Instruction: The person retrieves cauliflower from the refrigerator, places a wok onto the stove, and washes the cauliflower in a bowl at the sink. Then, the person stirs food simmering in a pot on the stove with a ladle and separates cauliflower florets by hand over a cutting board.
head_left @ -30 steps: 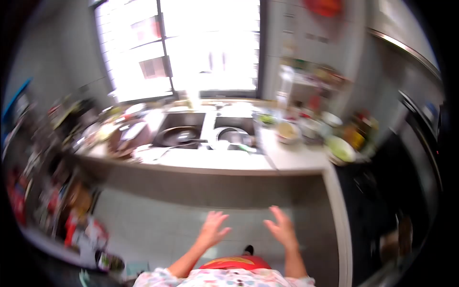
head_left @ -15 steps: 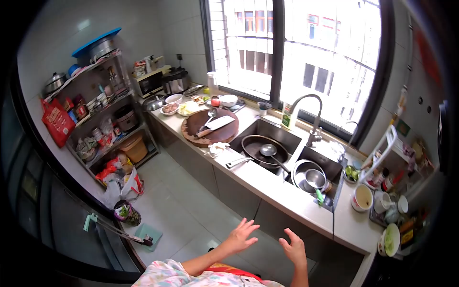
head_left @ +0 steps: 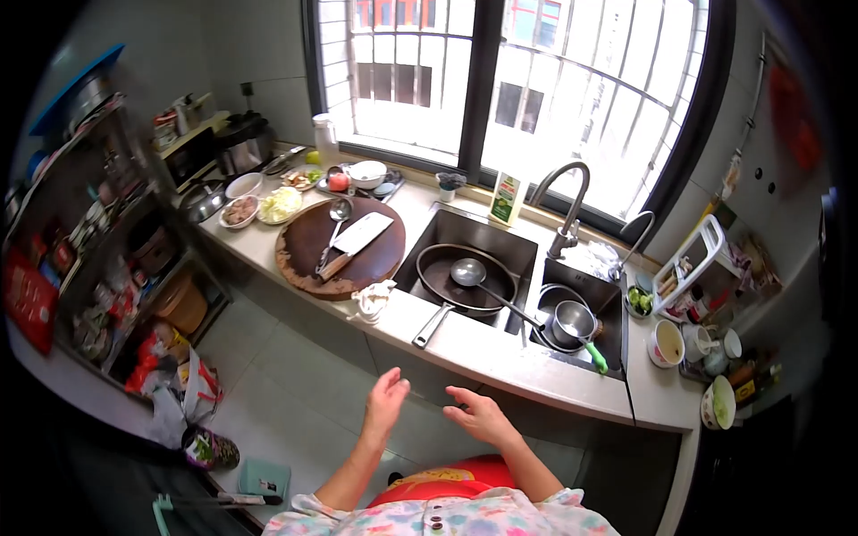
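Observation:
My left hand [head_left: 385, 402] and my right hand [head_left: 476, 415] are raised in front of my body, palms roughly facing each other, with nothing in them. Both are open and apart from the counter [head_left: 500, 362]. Beyond them, a wok [head_left: 438, 284] lies in the left sink basin with a ladle [head_left: 468, 272] resting across it. A small metal pot [head_left: 574, 322] sits in the right basin. To the left, a cleaver [head_left: 362, 234] and a metal spoon [head_left: 340, 211] lie on the round chopping board [head_left: 304, 228]. A white cloth [head_left: 373, 301] is at the counter's front edge.
Bowls and plates of food, among them shredded pale vegetables [head_left: 281, 205], stand left of the board. The faucet [head_left: 572, 201] rises behind the sinks. Shelves [head_left: 134, 268] line the left wall. A bin [head_left: 211, 447] and dustpan [head_left: 264, 480] stand on the floor.
My view has turned so the counter and sinks sit further left. My left hand has moved left and up in view, my right hand left and up too, and the hands are closer together.

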Available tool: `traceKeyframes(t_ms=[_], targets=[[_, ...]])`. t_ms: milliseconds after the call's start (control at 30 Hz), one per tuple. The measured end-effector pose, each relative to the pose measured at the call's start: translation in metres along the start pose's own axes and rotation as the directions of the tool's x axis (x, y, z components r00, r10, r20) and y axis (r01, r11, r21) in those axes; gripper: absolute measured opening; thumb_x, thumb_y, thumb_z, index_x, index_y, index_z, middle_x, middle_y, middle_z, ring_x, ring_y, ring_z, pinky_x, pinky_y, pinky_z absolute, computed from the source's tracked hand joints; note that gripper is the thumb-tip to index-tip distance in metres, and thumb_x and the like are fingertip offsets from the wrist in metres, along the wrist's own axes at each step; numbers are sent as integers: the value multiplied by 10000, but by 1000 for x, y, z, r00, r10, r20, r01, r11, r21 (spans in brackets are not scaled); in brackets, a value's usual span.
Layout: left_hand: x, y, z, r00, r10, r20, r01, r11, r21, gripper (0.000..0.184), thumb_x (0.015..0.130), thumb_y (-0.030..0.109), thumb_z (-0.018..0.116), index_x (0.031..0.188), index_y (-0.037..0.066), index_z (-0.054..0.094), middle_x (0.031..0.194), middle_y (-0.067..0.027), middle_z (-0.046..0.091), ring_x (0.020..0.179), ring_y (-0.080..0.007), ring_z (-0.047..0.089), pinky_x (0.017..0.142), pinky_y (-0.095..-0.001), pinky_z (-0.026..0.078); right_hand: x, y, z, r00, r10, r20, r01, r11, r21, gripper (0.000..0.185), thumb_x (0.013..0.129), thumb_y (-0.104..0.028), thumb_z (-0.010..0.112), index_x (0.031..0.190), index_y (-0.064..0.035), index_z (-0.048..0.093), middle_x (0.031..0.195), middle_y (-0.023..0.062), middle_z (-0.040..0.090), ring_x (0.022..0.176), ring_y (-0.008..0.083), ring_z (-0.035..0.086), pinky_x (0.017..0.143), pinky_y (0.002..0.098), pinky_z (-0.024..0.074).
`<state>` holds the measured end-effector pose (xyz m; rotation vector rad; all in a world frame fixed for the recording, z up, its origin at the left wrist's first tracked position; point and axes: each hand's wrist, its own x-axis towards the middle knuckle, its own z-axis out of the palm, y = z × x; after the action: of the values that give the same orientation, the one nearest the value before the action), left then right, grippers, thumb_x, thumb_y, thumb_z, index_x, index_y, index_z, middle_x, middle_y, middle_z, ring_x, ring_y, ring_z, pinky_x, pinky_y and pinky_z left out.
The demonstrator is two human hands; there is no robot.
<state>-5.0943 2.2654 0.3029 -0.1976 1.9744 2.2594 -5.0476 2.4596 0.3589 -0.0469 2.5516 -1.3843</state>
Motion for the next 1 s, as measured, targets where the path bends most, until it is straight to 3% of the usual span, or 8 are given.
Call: traceKeyframes(t_ms=[167,267,333,533,667,733,800,1000], targets=[[96,-7,12,925,-334,180,378,851,-364,319,897,243,507,1081,-17,492,983,-146,574,819,-259,623,672,-340,545,56,27,-34,955,-9,-297,-25,994,-110,421,790,-258,611,1144,-45,531,1065,212,576,995,346,553,865,382,433],[139,-8,21,796,-434,422,579,749,-322,350,921,240,439,1091,-62,486,929,-187,608,768,-272,639,637,-346,558,115,99,-83,759,-325,-564,-45,838,-544,420,717,-226,662,1064,-20,547,1129,186,550,1053,347,516,852,446,421],[157,-12,27,663,-560,496,725,645,-242,365,925,244,412,1106,-64,487,832,-192,629,717,-270,650,603,-344,568,139,120,-105,736,-250,-629,-323,687,-651,417,708,-218,663,1063,-35,545,1172,167,527,1046,342,515,830,469,414],[198,-18,54,399,-592,701,905,378,-196,423,923,296,424,1217,-7,440,857,-156,618,583,-173,593,491,-255,518,187,140,-143,899,241,-366,-409,761,-504,383,719,-230,644,1051,-60,558,963,159,573,892,348,576,748,458,447],[219,-19,92,411,-563,717,911,227,-344,268,903,221,484,1096,35,491,795,-94,564,454,-97,461,374,-202,402,209,150,-148,919,389,-69,-384,920,77,412,732,-158,629,1103,0,547,778,136,611,693,253,604,622,362,481],[220,-21,103,387,-481,787,922,183,-341,165,894,162,504,1021,57,500,728,-56,502,419,-70,379,344,-189,339,219,147,-134,877,452,164,-439,612,658,407,704,-103,640,1079,21,539,704,63,567,530,122,543,464,226,414],[220,-9,110,352,-510,784,933,131,-334,61,877,87,513,931,78,487,619,-7,379,416,-56,356,331,-190,310,221,140,-118,847,451,282,-457,344,820,338,692,-70,627,1011,-9,533,674,49,544,491,109,512,430,229,392],[205,18,96,307,-488,817,950,209,-232,76,860,47,508,907,102,485,601,6,373,405,-58,346,333,-204,311,204,98,-90,902,393,181,-326,341,882,370,683,-32,592,1031,6,476,646,43,509,448,108,474,406,234,363]])
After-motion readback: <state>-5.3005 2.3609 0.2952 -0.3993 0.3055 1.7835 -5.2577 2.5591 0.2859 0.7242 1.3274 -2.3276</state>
